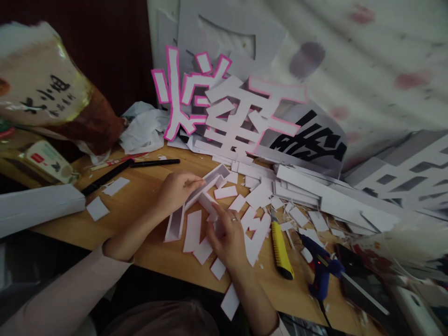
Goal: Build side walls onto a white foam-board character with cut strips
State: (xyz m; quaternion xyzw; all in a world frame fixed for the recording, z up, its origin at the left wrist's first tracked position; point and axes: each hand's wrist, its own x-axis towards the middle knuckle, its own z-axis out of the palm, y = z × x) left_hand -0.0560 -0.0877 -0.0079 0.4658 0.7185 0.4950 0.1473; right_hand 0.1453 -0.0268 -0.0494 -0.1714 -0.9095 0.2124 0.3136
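White walled piece: lay on the bench (135,186) under both hands, open troughs upward; walls lined much of its outline, so it looked well advanced, though fingers hid whether any wall was missing.
Left hand (177,191): pinched the wall of the piece's upper arm (196,195).
Right hand (229,233): gripped a short wall on the piece's near side between thumb and fingers.
Flat red-edged cutouts (192,231): lay just beside it, no walls showing, apparently left to build up.
Yellow cutter (281,249): rested untouched, right of the right hand.
Blue glue gun (320,268): lay farther right, its red light showing, a glue stick in its back.
White strips (299,184): were heaped behind, unused.
Pink-edged characters (174,84): stood at the back, seemingly assembled.
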